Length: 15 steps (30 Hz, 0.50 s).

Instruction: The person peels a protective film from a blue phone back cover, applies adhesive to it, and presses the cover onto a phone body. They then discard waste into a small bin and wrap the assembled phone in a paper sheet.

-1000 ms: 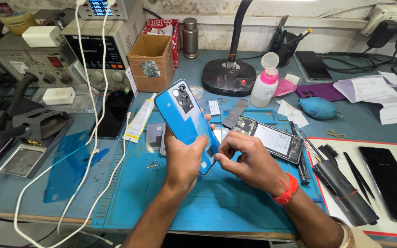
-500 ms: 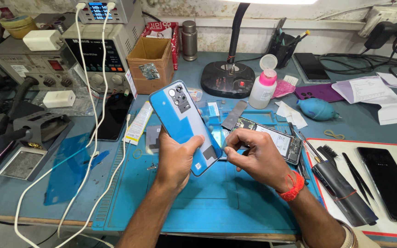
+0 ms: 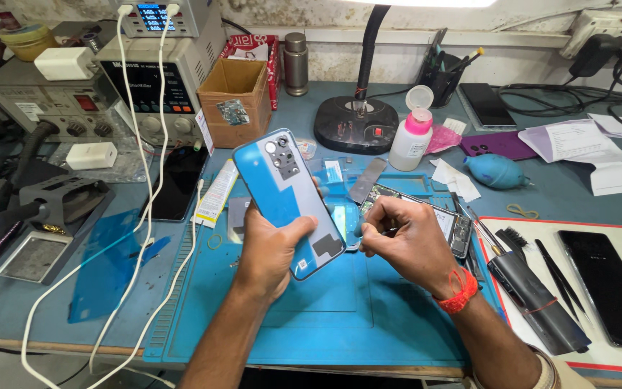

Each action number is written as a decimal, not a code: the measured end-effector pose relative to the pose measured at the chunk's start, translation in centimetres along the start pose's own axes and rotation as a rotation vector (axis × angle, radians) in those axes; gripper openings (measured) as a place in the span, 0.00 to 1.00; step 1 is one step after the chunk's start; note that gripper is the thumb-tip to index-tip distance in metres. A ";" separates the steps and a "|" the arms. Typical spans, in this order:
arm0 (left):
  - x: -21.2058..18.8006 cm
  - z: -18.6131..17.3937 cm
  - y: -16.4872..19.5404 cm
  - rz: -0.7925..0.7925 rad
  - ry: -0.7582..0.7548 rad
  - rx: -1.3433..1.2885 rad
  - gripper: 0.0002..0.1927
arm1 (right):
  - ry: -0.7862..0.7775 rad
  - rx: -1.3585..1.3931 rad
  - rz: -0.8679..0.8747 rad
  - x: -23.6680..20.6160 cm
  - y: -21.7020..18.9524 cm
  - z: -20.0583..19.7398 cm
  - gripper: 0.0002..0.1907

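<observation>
Tilting more upright than before, the glossy blue phone back cover (image 3: 288, 194) sits gripped in my left hand (image 3: 271, 248); my right hand (image 3: 404, 241) pinches closed at its three-o'clock edge, above the smooth blue mat (image 3: 340, 317), with the opened phone (image 3: 426, 212) just beyond.

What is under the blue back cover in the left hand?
Under the blue back cover, only the left hand and the blue mat show; its underside is hidden.

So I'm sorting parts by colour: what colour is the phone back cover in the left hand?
Blue, seen in the head view: the back cover in the left hand.
</observation>
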<state>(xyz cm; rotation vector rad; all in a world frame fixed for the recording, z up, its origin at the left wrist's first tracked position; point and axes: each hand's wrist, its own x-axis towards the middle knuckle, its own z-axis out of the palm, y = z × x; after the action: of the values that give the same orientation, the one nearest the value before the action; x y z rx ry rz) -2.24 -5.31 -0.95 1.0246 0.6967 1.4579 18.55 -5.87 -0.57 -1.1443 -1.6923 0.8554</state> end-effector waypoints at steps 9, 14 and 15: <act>-0.4 1.1 -3.1 0.191 0.003 0.193 0.19 | -0.080 0.003 -0.160 -0.3 -1.6 0.9 0.29; -0.8 1.8 -4.2 0.237 0.018 0.191 0.21 | 0.065 -0.093 -0.177 -0.2 -1.8 1.4 0.28; -1.1 2.0 -4.3 0.218 0.020 0.223 0.20 | 0.095 -0.109 -0.160 -0.2 -1.7 1.5 0.27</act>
<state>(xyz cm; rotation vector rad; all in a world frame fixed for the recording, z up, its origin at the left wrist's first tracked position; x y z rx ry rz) 1.47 -5.96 -4.05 1.2918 0.7946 1.6042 16.68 -6.76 0.35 -1.0874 -1.7429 0.6075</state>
